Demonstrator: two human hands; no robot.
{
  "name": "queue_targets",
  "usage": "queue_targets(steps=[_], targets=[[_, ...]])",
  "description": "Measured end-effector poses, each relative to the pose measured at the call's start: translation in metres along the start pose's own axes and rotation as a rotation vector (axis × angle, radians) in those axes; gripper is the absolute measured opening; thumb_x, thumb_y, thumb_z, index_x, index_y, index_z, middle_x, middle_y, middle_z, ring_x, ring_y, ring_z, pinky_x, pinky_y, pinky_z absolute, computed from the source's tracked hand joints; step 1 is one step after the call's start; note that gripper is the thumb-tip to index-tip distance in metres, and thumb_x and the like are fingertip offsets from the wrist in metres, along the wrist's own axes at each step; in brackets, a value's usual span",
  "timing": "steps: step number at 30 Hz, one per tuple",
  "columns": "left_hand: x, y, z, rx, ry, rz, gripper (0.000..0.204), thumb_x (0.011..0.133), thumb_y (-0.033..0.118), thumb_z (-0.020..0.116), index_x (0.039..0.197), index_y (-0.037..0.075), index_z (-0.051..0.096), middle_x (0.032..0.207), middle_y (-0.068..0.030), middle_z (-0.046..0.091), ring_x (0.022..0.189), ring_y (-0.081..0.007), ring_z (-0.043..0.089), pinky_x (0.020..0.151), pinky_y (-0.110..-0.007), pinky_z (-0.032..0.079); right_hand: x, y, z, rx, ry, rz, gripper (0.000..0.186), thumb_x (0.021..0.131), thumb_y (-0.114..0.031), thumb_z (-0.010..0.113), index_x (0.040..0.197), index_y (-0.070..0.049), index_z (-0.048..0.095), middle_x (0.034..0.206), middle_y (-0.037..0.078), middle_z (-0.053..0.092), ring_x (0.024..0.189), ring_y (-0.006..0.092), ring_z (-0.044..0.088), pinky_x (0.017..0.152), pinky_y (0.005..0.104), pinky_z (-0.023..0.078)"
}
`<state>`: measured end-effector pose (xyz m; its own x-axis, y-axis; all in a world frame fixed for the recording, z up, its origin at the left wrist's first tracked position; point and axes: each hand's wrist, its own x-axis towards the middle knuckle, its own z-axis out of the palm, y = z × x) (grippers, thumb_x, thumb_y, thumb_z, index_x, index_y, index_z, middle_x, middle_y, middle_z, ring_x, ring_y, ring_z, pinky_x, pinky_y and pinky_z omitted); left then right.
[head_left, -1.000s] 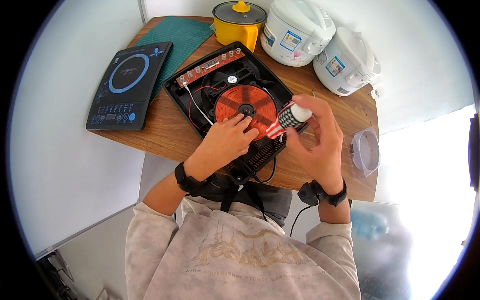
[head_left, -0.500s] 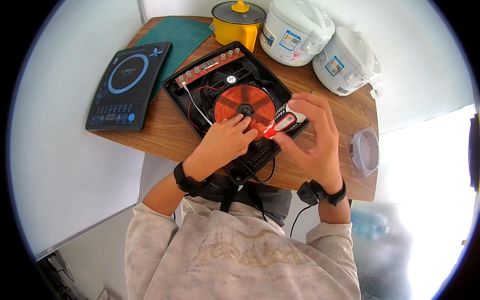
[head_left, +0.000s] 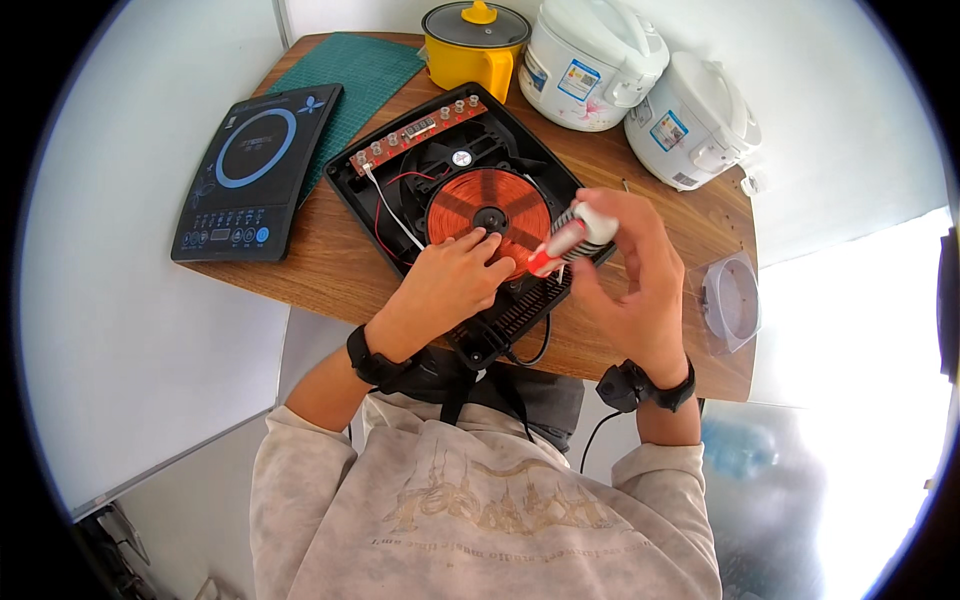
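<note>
An opened induction cooker base (head_left: 350, 205) lies on the table, its black shell exposing a round copper coil (head_left: 465, 205) and a red circuit board (head_left: 432, 128). My left hand (head_left: 450, 280) rests on the coil's near edge, fingers stretched out and apart, the tips by the black centre. Above the base's right side, my right hand (head_left: 645, 270) grips a screwdriver (head_left: 568, 240) with a red, white and black handle, blurred by motion. A thin bit of its shaft seems to show below the handle; where the tip touches is hidden.
The cooker's black glass top panel (head_left: 255, 180) lies at left, partly over a green cutting mat (head_left: 375, 62). At the back stand a yellow pot (head_left: 462, 65) and two white rice cookers (head_left: 590, 70). A clear plastic container (head_left: 732, 300) sits at the right edge.
The screwdriver's handle has turned and tilted more upright in my right hand, whose fingers have shifted slightly to the right. My left hand stays in place on the coil.
</note>
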<state>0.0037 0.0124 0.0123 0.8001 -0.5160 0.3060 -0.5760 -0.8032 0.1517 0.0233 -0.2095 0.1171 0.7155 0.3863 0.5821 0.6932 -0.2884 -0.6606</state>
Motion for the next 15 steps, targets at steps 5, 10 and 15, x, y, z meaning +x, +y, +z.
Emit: queue_targets(steps=[5, 10, 15], targets=[[0.003, 0.001, -0.006, -0.044, 0.027, -0.017, 0.041, 0.076, 0.024, 0.083, 0.110, 0.015, 0.063, 0.130, -0.0104, 0.066, 0.123, -0.0271, 0.065, 0.082, -0.039, 0.061, 0.006, -0.007, -0.005, -0.078, -0.017, -0.077, 0.052, 0.077, 0.003, 0.078, 0.127, -0.005, 0.063, 0.122, 0.017, 0.067, 0.108, 0.0338, 0.068, 0.090, 0.0370, 0.055], [0.002, 0.002, -0.007, -0.050, 0.018, -0.025, 0.041, 0.075, 0.024, 0.085, 0.109, 0.015, 0.063, 0.131, -0.0078, 0.066, 0.124, -0.0263, 0.064, 0.083, -0.038, 0.061, -0.002, 0.000, 0.002, -0.032, -0.038, -0.010, 0.053, 0.080, -0.001, 0.081, 0.128, -0.006, 0.062, 0.123, 0.014, 0.068, 0.102, 0.0296, 0.070, 0.084, 0.0346, 0.057], [0.001, 0.001, -0.013, -0.076, 0.026, -0.031, 0.039, 0.075, 0.024, 0.085, 0.107, 0.015, 0.064, 0.131, -0.0044, 0.065, 0.123, -0.0252, 0.064, 0.085, -0.036, 0.060, -0.007, -0.001, 0.002, -0.010, 0.007, 0.120, 0.050, 0.082, -0.003, 0.082, 0.127, -0.006, 0.062, 0.124, 0.011, 0.069, 0.098, 0.0234, 0.071, 0.080, 0.0316, 0.058]])
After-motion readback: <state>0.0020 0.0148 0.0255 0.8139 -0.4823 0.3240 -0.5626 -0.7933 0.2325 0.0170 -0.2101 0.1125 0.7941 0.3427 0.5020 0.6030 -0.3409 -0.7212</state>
